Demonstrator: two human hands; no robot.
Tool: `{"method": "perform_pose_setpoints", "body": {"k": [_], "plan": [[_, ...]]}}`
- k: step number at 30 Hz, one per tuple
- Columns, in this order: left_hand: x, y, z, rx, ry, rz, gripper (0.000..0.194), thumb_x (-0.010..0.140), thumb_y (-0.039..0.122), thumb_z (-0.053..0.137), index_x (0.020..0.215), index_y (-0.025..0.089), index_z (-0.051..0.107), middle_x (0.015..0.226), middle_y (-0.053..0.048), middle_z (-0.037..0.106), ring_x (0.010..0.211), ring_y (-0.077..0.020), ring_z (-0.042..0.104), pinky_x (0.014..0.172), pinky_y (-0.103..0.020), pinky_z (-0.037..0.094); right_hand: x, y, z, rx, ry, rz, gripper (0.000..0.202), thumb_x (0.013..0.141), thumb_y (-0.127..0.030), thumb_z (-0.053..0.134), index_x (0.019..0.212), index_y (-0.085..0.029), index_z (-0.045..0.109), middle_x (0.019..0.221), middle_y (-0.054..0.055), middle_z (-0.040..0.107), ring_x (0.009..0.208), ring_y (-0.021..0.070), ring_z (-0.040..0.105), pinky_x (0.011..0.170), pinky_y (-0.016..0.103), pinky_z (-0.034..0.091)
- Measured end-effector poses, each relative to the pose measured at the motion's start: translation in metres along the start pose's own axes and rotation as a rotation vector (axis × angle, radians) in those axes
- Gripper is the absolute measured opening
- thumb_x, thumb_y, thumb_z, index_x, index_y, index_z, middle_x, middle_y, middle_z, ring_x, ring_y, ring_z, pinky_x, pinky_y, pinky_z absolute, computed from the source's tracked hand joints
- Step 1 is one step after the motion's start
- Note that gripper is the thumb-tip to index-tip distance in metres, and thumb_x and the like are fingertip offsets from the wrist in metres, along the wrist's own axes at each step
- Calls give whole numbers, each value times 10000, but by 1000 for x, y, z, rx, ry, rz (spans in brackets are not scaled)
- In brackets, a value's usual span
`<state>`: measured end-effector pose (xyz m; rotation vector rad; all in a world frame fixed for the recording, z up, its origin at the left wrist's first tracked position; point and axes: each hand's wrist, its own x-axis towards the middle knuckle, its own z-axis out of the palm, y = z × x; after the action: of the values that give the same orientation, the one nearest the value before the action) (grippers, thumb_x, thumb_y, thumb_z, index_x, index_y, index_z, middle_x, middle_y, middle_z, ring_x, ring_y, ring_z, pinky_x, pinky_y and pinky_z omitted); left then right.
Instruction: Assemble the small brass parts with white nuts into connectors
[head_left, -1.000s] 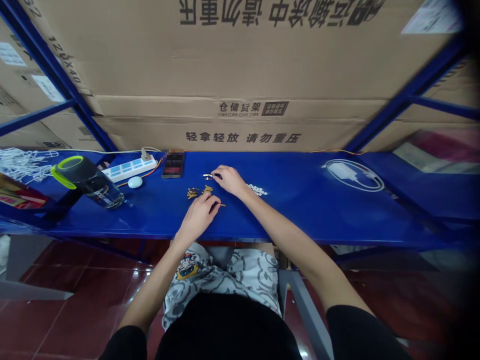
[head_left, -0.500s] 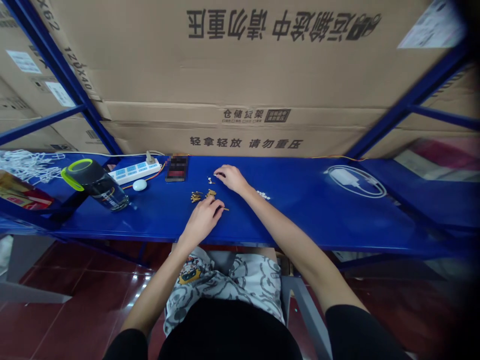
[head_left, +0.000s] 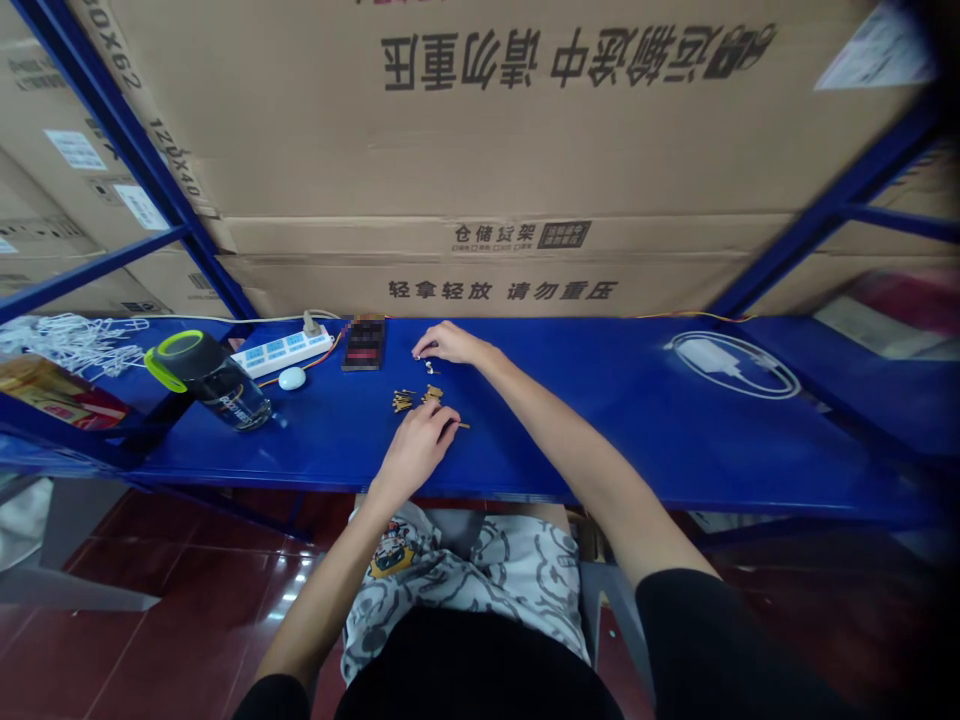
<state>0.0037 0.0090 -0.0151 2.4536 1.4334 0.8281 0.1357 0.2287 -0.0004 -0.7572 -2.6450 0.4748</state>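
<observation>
My left hand [head_left: 417,445] rests low over the blue shelf, its fingers closed on a thin brass-coloured pin [head_left: 464,426] that sticks out to the right. Just beyond its fingertips lie small brass-coloured pieces in two clusters, a left cluster [head_left: 403,400] and a right cluster [head_left: 433,392], the latter partly covered by the hand. My right hand [head_left: 448,343] is farther back, thumb and finger pinched at a tiny white piece whose kind I cannot make out. Close below those fingertips sit a few small white pieces [head_left: 430,367].
On the left stand a dark bottle [head_left: 214,380] with a green loop, a white power strip [head_left: 281,350], a white oval object [head_left: 292,378] and a dark phone-like slab [head_left: 364,343]. A white charger with cable [head_left: 705,355] lies right. Large cartons [head_left: 495,150] close off the back.
My right hand has shifted left, beyond the small white pieces. My left hand still holds the pin. The small white discs seen beside my right forearm are now hidden behind it. The view has shifted slightly.
</observation>
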Motion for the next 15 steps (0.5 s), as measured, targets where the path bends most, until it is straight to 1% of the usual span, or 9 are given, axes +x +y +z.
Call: {"method": "perform_pose_setpoints", "body": {"k": [3, 6, 11, 15], "plan": [[0, -1, 1, 3, 1, 5, 131, 1018, 207, 524, 1056, 223, 648, 1030, -60, 626, 1017, -229, 658, 937, -370, 532, -8, 2, -4, -3, -40, -57, 188, 890, -210, 687, 1005, -282, 817, 972, 2, 812, 850, 170, 738, 811, 269, 505], [0, -1, 2, 8, 6, 14, 134, 1018, 207, 523, 1061, 226, 649, 1034, -58, 628, 1017, -228, 661, 942, -369, 532, -21, 3, -8, -71, -21, -76, 227, 915, -189, 648, 1042, -291, 806, 1003, 12, 806, 886, 184, 732, 831, 293, 505], [-1, 2, -1, 3, -3, -4, 132, 1016, 196, 526, 1055, 222, 649, 1030, -59, 629, 1028, -230, 660, 939, -369, 532, -45, 1, -10, -208, 20, -4, 257, 934, -167, 615, 1082, -274, 796, 1037, 30, 795, 966, 216, 717, 902, 334, 501], [-1, 2, -2, 10, -9, -1, 130, 1017, 198, 525, 1057, 212, 648, 1028, -62, 626, 1027, -236, 657, 935, -376, 530, -58, -7, -4, -241, 106, 104, 260, 938, -156, 608, 1104, -241, 789, 1091, 50, 786, 1030, 239, 704, 943, 353, 503]]}}
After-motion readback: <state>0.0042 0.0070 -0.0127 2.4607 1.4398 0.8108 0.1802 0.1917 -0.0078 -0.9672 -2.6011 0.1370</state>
